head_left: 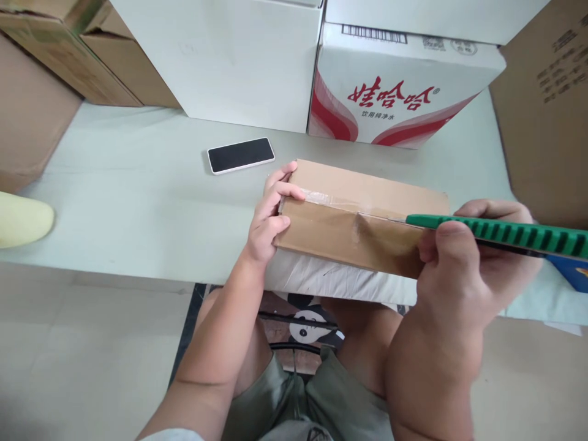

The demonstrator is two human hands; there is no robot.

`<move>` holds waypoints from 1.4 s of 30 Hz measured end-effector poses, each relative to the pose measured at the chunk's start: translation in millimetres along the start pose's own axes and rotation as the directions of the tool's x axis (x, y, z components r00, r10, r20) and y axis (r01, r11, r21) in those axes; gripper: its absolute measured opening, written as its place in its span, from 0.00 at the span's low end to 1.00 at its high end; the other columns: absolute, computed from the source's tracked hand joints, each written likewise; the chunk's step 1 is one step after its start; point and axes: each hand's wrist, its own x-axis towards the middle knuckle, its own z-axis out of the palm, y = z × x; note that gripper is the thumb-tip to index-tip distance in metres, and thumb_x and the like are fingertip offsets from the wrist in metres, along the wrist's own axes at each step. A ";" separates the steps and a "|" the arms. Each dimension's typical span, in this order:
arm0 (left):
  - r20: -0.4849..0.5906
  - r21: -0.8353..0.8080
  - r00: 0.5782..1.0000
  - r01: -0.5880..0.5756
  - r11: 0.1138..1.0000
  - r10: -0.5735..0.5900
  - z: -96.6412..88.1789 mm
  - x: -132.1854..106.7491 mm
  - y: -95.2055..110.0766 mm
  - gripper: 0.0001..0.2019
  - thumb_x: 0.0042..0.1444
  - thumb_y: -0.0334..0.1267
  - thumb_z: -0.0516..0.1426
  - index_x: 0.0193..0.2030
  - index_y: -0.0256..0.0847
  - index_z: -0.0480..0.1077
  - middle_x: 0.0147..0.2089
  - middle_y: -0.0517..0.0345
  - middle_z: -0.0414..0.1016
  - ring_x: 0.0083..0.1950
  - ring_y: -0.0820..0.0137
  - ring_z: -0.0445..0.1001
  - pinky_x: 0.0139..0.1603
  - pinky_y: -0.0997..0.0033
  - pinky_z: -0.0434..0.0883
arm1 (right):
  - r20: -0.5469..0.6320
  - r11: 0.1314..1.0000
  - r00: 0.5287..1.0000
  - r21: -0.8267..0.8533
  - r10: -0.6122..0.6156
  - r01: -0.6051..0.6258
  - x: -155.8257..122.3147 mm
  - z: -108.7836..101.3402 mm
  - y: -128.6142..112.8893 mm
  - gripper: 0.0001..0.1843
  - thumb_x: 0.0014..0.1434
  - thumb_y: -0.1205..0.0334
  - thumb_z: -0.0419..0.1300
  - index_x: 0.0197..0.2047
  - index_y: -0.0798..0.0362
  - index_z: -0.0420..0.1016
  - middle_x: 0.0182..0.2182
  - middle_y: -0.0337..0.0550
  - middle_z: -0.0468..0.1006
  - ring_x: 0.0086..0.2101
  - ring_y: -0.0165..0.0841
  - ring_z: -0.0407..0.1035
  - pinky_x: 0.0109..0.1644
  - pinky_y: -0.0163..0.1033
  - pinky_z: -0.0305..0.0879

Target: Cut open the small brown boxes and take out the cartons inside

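A brown cardboard box lies at the front edge of the table, its taped seam facing up. My left hand grips the box's left end, fingers bent over the edge and onto the tape. In my right hand is a green utility knife, its handle pinched under the thumb. The knife's tip points left and sits at the seam, where the right part of the box top looks parted and dented. Clear tape still covers the seam near my left fingers.
A phone lies behind the box on the pale-covered table. White cartons, one a red-printed carton, stand at the back. Brown cartons flank both sides. A yellow rounded object is at far left, a blue item at right.
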 end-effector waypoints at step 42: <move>0.008 -0.012 1.000 0.005 1.000 -0.005 -3.4 -0.1 -6.2 0.28 0.60 0.71 0.56 0.54 0.54 0.73 0.79 0.59 0.61 0.81 0.41 0.57 0.79 0.31 0.62 | -0.009 0.978 0.983 -0.103 0.182 -0.182 8.5 15.4 -19.7 0.06 0.50 0.60 0.66 0.30 0.52 0.74 0.21 0.31 0.67 0.22 0.23 0.60 0.21 0.30 0.55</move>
